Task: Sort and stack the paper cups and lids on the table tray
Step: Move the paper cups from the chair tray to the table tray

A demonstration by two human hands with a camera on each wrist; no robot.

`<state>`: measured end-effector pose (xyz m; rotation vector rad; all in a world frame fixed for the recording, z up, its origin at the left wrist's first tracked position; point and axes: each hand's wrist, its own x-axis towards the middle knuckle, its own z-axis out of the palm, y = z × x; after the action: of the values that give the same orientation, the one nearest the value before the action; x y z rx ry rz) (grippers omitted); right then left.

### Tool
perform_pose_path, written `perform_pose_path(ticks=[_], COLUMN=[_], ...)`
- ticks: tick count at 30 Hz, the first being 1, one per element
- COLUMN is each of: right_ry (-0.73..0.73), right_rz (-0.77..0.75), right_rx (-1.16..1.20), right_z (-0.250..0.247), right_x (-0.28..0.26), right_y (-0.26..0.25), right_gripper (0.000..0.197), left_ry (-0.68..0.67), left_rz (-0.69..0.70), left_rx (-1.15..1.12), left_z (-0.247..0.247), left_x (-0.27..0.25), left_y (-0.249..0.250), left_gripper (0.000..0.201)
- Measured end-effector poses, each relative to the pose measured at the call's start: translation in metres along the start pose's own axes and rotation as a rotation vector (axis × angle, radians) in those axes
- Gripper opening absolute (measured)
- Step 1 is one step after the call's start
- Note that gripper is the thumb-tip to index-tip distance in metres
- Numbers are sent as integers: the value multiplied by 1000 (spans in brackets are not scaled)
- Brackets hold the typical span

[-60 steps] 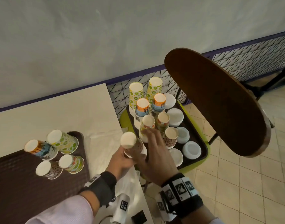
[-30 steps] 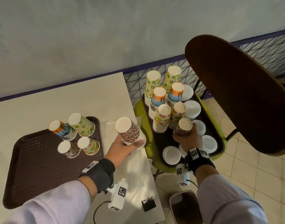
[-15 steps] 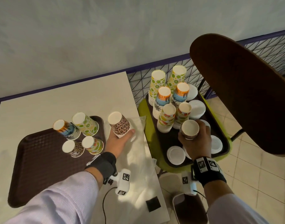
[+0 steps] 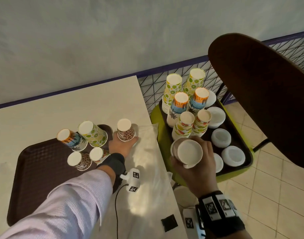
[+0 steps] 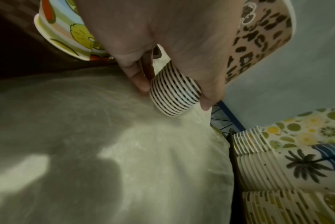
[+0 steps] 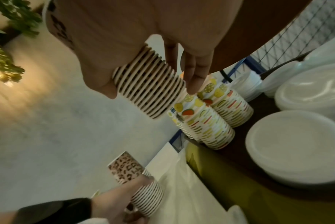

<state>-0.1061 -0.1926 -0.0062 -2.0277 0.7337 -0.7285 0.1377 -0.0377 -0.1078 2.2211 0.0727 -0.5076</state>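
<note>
My left hand [image 4: 125, 143] grips an upside-down stack of leopard-print cups [image 4: 125, 131] low at its rims [image 5: 174, 92]. The stack stands on the white table just right of the brown tray [image 4: 36, 178], at its far right corner. My right hand [image 4: 188, 155] holds a second leopard-print stack [image 4: 190, 149] lifted above the near left of the stool tray [image 4: 240, 168], base tilted toward me. In the right wrist view its rims [image 6: 149, 91] show between thumb and fingers. The brown tray carries several inverted cup stacks [image 4: 92, 133].
The stool tray sits on a green stool [image 4: 158, 116] and holds tall cup stacks [image 4: 182, 109] and piles of white lids [image 4: 233, 156]. A dark chair back [image 4: 268, 94] overhangs it on the right. A clear plastic bag [image 4: 147, 152] lies on the table.
My left hand has carried its leopard stack left and set it down beside the brown tray. My right hand has lifted the other leopard stack off the stool tray and tilted it up.
</note>
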Motion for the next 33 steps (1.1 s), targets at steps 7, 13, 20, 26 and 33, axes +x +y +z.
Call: perform_pose_path(ticks=[7,13,20,26,33], right_ry=[-163,-240,-399,-487,-656], right_rz=[19,69,127,148,127], right_rx=[119,151,109,27,-5], right_z=[24,36,45,55,57], right_x=[3,13,26,33,44], right_y=[-15,-22,-20,-19,-21], right_gripper=[76,81,78,70,76], left_ry=[41,42,-403,-537,-422], left_rz=[16,-53,285,292,241], left_rx=[5,-125,-325,-346,-398], left_z=[3,-4,-17,-11,-6], left_x=[1,-56,-136,-116,-101], left_y=[0,-8,25,40,33], left_gripper=[112,85,104,82,82])
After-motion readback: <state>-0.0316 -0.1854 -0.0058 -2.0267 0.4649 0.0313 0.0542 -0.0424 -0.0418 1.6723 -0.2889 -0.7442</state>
